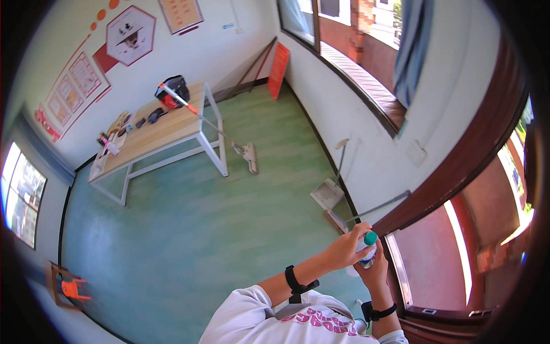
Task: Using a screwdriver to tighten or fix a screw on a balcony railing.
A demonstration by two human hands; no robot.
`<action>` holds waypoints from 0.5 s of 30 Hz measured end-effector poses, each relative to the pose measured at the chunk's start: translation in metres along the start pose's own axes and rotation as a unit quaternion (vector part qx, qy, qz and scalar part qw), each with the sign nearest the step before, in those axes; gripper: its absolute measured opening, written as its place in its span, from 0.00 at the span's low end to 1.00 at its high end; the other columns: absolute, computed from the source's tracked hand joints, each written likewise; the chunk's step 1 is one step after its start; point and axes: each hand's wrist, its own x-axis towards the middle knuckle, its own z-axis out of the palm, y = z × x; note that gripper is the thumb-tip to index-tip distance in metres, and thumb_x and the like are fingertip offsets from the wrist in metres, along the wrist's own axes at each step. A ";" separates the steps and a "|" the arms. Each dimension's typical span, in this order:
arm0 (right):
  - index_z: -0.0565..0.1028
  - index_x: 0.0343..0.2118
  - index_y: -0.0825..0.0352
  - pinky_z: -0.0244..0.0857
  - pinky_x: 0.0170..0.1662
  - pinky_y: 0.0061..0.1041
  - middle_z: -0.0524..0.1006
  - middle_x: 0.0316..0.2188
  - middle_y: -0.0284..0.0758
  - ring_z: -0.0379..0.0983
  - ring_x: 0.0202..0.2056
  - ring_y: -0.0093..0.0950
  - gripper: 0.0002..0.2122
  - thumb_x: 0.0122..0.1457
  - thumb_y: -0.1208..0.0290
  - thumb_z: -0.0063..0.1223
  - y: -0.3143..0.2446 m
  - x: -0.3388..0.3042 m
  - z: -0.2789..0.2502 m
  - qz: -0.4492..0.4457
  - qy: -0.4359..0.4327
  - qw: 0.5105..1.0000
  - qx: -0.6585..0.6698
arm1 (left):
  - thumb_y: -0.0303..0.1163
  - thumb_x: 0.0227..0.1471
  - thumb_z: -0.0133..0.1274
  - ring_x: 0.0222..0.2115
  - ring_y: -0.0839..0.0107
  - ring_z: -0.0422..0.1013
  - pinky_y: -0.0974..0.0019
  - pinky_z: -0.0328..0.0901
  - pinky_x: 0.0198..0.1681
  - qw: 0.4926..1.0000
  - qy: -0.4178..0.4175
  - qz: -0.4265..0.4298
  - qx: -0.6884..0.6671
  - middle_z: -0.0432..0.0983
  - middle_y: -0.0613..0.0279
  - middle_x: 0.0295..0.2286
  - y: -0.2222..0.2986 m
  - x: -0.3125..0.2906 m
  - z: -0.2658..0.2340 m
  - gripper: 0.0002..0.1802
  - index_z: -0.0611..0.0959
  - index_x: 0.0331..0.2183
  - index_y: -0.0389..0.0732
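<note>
In front of my body, at the lower right, is a clear plastic bottle with a green cap. My left hand reaches across from the left with its fingers closed about the bottle's upper side, close to the cap. Lower down, my right hand wraps the bottle from the right. The cap sits on the neck and points upward. Most of the bottle's body is hidden by my fingers. Both wrists wear black bands.
A dark red door frame stands close on the right. By the wall are a dustpan and a broom. Farther off, a flat mop leans against a wooden table holding a black bag. An orange chair is at left.
</note>
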 end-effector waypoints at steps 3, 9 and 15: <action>0.56 0.63 0.65 0.73 0.39 0.36 0.76 0.45 0.48 0.78 0.40 0.44 0.47 0.39 0.67 0.74 -0.024 0.040 0.038 -0.033 -0.055 0.998 0.016 | 0.28 0.53 0.59 0.41 0.52 0.74 0.60 0.70 0.45 0.997 0.082 -0.012 0.001 0.75 0.52 0.41 -0.017 -0.001 -0.047 0.25 0.66 0.49 0.40; 0.59 0.62 0.66 0.74 0.39 0.35 0.78 0.43 0.45 0.79 0.38 0.44 0.45 0.39 0.65 0.75 -0.032 0.099 0.114 -0.086 -0.150 0.980 0.097 | 0.28 0.52 0.59 0.43 0.52 0.74 0.58 0.69 0.48 0.976 0.052 -0.145 0.153 0.75 0.49 0.43 -0.048 -0.011 -0.122 0.30 0.60 0.51 0.38; 0.60 0.61 0.66 0.74 0.40 0.36 0.78 0.44 0.47 0.78 0.40 0.44 0.46 0.39 0.59 0.74 -0.040 0.164 0.185 -0.177 -0.243 0.950 0.088 | 0.29 0.52 0.59 0.41 0.51 0.74 0.58 0.69 0.44 0.947 0.191 -0.172 0.192 0.75 0.53 0.40 -0.072 -0.012 -0.186 0.18 0.70 0.43 0.40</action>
